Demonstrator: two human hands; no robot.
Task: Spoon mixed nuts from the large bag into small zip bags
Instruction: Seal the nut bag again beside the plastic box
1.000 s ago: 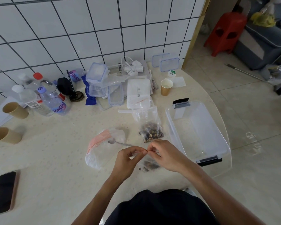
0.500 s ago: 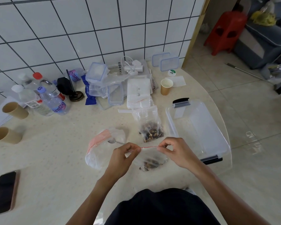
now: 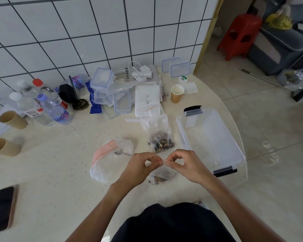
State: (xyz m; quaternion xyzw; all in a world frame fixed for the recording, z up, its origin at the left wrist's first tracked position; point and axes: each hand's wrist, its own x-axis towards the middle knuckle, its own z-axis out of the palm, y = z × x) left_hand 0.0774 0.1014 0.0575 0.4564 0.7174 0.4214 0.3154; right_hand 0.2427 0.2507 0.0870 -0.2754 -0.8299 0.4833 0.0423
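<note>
Three brown paper cups (image 3: 177, 93) stand on the bench. Three clear plastic water bottles (image 3: 55, 109) cluster at upper left. One black phone (image 3: 1, 208) lies at lower left.

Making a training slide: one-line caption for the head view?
Both hands, left and right, pinch a small zip bag of nuts along its seal.

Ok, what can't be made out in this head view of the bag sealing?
- Small zip bag: whether its red strip is fully closed; fingertips of left hand and right hand cover parts.
- Spoon: handle hidden behind left hand.
- Large bag: contents unclear through cloudy plastic.
- Phone: cut by left edge.
</note>
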